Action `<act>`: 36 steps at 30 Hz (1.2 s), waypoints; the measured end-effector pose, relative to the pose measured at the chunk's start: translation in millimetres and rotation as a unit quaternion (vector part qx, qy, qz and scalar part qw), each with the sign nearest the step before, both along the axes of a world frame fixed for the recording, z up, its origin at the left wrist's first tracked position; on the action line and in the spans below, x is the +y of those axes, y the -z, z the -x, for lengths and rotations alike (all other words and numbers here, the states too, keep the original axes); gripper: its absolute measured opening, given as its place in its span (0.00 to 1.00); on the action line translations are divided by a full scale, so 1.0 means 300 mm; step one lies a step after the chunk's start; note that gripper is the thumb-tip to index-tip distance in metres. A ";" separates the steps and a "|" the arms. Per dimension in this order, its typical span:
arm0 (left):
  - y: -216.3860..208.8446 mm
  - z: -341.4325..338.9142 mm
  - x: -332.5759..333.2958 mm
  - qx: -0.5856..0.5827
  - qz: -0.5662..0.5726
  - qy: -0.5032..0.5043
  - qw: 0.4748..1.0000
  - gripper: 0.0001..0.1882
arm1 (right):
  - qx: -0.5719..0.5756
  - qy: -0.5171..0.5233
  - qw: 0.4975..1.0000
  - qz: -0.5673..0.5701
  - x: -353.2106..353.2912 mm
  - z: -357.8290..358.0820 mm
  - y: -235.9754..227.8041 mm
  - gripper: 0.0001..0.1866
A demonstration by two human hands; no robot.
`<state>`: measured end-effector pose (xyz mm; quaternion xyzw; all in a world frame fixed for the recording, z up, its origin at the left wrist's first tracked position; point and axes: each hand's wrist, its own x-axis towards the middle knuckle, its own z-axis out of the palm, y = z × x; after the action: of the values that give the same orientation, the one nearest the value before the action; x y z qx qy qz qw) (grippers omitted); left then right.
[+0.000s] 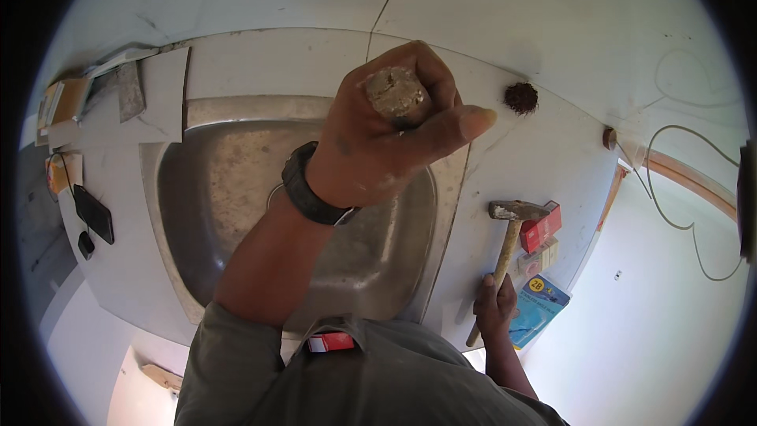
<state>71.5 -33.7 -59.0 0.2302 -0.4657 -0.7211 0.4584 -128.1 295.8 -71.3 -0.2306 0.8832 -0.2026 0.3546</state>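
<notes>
My left hand (386, 122), with a black watch on its wrist, is raised over the far right part of a steel sink (229, 189). Its fingers are wrapped round a grey tool with a rough, battered round end (397, 95); the rest of that tool is hidden under the hand. Lower down at the right, my right hand (495, 308) grips the wooden handle of a hammer (509, 244). The hammer's head points away from me, beside a red box (541, 226) on the pale counter (516, 158).
A pale small box (538, 259) and a blue package (540, 308) lie near my right hand. Beyond sits a dark reddish-brown bristly clump (520, 99). At left are a loose white panel (162, 110), a black phone (93, 213) and stacked pieces (63, 106). A cable (670, 225) hangs far right.
</notes>
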 end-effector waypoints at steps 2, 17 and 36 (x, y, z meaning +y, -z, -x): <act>0.010 0.006 0.005 0.019 -0.011 -0.016 1.000 0.11 | 0.004 -0.027 1.000 0.014 0.004 0.001 0.003 0.19; 0.076 0.057 -0.006 0.149 -0.039 -0.080 0.985 0.13 | -0.031 0.003 0.999 0.030 0.011 0.008 0.004 0.20; 0.064 0.066 -0.046 0.023 -0.087 0.023 0.996 0.16 | 0.140 -0.279 0.943 0.116 -0.495 -0.011 -0.606 0.16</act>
<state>51.6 -47.5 -78.4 0.2419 -0.3955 -0.7746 0.4301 -124.7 147.3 110.6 -0.5336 0.7943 -0.1621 0.2408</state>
